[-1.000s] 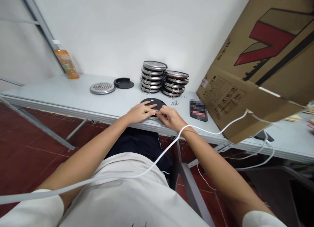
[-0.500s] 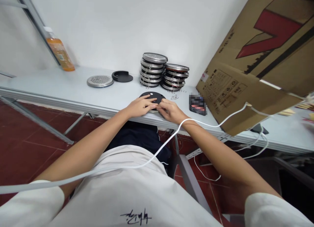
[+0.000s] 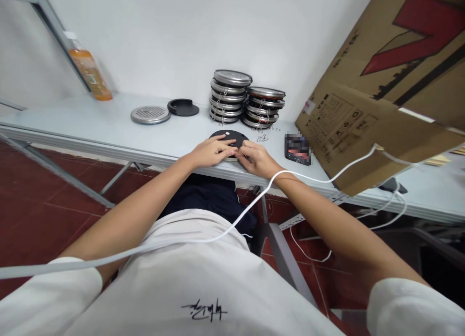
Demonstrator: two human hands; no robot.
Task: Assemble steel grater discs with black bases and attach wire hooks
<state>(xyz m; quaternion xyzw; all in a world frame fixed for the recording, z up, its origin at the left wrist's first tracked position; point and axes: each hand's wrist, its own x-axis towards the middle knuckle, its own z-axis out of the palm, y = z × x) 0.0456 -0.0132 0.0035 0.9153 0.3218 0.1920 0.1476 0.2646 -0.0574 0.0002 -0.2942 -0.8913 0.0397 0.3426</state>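
A round black disc [image 3: 238, 136] with a white dot lies at the table's front edge, a pale rim showing below it. My left hand [image 3: 212, 151] rests on its left side, fingers stretched over the top. At its near right edge, the fingers of my right hand [image 3: 254, 157] are curled and pinched together; what is between them is hidden. Just beyond the right hand lie several small wire clip pieces [image 3: 262, 138]. Behind the disc stand a taller stack of round metal-rimmed discs [image 3: 228, 96] and a shorter stack [image 3: 264, 107], with wire clips on their edges.
A perforated metal disc [image 3: 150, 114] and a black round cover [image 3: 183, 107] lie left. An orange bottle [image 3: 90, 72] stands far left. Right are a phone [image 3: 298, 148] and a large cardboard box [image 3: 348, 113]. A white cable [image 3: 250, 205] crosses over my right wrist.
The view has shifted slightly, so the table things sit a little higher and further right. Both hands stay at the black disc, with barely any change in their hold.
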